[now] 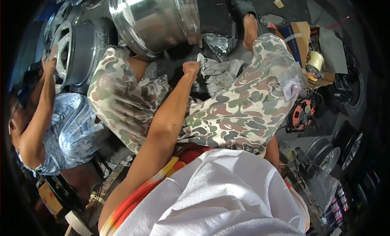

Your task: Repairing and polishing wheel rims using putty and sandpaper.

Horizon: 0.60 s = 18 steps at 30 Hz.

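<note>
My left hand (191,67) is closed on the edge of a crumpled grey cloth (221,73), which hangs down between my knees. Just beyond it lies a large shiny metal wheel rim (150,22), smeared with pale marks along its barrel; the hand is apart from it. Of my right arm (272,152) only a short piece shows beside my right thigh, and the hand itself is out of sight.
To the left, a person (40,126) in blue patterned clothes works at another wheel (71,53). At right stand an open cardboard box (298,41) with a roll of tape (315,61), a red cable reel (302,114) and more rims (323,154).
</note>
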{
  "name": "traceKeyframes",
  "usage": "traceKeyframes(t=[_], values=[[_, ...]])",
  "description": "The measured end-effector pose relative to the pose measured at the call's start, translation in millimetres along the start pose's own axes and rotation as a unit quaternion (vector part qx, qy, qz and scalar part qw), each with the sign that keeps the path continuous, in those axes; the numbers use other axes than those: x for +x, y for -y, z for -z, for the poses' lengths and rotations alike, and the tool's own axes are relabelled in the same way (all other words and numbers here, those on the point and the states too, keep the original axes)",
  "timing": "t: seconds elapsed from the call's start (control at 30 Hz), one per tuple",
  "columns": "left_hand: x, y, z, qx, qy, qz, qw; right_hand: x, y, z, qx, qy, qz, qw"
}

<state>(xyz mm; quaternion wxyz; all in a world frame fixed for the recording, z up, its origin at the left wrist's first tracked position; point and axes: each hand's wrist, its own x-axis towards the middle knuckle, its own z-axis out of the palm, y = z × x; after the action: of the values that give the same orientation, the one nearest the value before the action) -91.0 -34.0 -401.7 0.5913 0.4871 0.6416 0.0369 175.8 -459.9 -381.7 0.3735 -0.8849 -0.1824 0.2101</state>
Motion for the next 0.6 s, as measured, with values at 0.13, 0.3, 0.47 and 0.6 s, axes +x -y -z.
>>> traceKeyframes(t=[0.13, 0.3, 0.47, 0.6], values=[[-50.5, -54.9, -13.7, 0.346, 0.113, -0.161, 0.917, 20.6, -12.2, -25.1, -0.01, -0.031, -0.029, 0.999], [-126.6, -166.7, 24.1, 0.19, 0.109, -0.301, 0.928, 24.6, 7.1, -60.5, -0.013, -0.083, -0.048, 0.995], [-248.7, -252.4, 67.2, -0.044, 0.264, -0.271, 0.925, 10.0, 18.3, -71.8, 0.007, -0.104, -0.057, 0.993], [-272.4, -252.8, 76.7, 0.012, 0.293, -0.275, 0.916, 0.3, 90.4, -47.4, -0.035, -0.057, -0.022, 0.998]])
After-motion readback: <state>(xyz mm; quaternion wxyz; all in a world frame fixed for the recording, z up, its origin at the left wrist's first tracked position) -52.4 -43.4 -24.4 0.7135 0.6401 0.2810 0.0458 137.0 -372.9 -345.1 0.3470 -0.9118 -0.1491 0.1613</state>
